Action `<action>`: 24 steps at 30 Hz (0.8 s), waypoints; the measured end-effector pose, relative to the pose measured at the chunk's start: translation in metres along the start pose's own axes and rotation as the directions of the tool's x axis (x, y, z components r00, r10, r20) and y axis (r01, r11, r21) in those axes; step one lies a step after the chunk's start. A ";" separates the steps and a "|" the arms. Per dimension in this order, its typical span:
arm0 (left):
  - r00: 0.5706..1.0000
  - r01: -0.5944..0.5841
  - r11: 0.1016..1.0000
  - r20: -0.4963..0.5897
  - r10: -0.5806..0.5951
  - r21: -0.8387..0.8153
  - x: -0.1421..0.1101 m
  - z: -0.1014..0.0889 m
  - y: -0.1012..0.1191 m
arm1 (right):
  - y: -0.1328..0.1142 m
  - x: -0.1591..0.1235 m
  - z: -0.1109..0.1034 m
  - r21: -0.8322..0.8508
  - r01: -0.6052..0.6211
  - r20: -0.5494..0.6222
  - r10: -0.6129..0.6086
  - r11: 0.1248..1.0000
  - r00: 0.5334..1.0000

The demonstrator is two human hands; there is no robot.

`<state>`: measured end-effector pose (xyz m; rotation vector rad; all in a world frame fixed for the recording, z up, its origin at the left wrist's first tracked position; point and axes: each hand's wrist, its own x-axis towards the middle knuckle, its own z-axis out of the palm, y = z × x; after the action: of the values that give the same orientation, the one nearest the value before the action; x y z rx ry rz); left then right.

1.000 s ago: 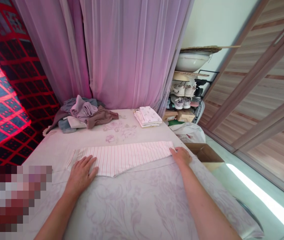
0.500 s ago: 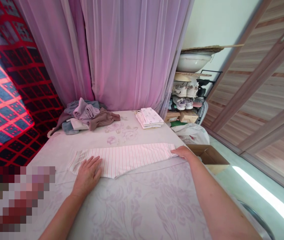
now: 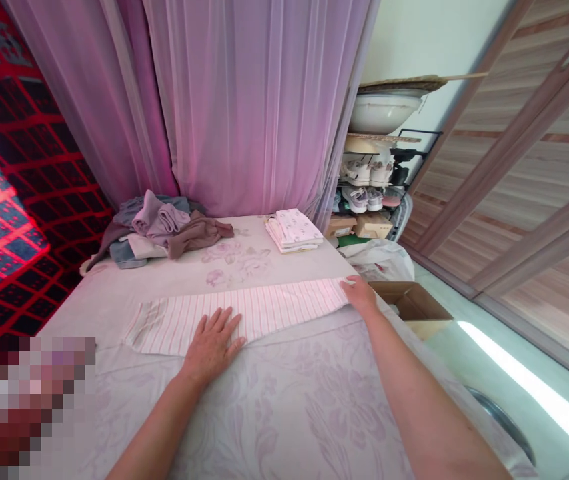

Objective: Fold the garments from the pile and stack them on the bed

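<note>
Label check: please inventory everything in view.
Bed: one, pale floral cover, centre
Striped garment: one, white and pink, across bed
Clothes pile: one, mauve, brown and grey-blue, far left
Folded stack: one, white with print, far right
Curtain: count unclear, purple, beyond bed
Checked cloth: one, red and black, left
Basin: one, white, on rack
Woven item: one, brown, atop basin
Shoes: two pairs, pale, rack
Small boxes: two, tan, rack bottom
Bag: one, white, beside bed
Open box: one, brown, floor
Wardrobe: one, wood-brown, right
Pixelated patch: one, mixed, lower left
Left hand: one, flat on garment
Right hand: one, at garment's right end
</note>
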<state>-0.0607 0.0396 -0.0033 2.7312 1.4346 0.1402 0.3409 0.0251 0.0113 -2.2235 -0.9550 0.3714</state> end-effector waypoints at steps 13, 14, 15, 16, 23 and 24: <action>0.999 -0.014 1.000 -0.043 0.014 0.000 0.000 0.003 -0.001 | -0.006 -0.012 -0.001 -0.560 0.062 -0.002 -0.077 0.826 0.997; 0.999 -0.011 1.000 -0.037 0.011 -0.001 0.000 0.002 0.000 | -0.009 -0.013 -0.002 -0.565 0.068 -0.010 -0.090 0.822 0.996; 0.999 -0.008 1.000 -0.031 0.008 -0.002 0.000 0.001 0.000 | -0.013 -0.015 -0.003 -0.569 0.083 -0.028 -0.120 0.818 0.992; 1.000 -0.004 1.000 -0.026 0.004 -0.002 0.000 0.001 0.000 | -0.018 -0.018 -0.002 -0.571 0.117 -0.046 -0.175 0.812 0.984; 1.000 0.002 1.000 -0.015 -0.002 0.017 0.000 0.000 0.002 | -0.040 -0.056 0.033 -0.428 0.680 0.506 -0.466 0.595 0.726; 1.000 0.002 1.000 -0.015 -0.002 0.015 0.000 0.000 0.002 | -0.040 -0.058 0.037 -0.410 0.694 0.560 -0.438 0.592 0.703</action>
<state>-0.0595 0.0383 -0.0036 2.7468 1.4476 0.1499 0.2617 0.0207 0.0112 -2.1972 -2.2359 0.2307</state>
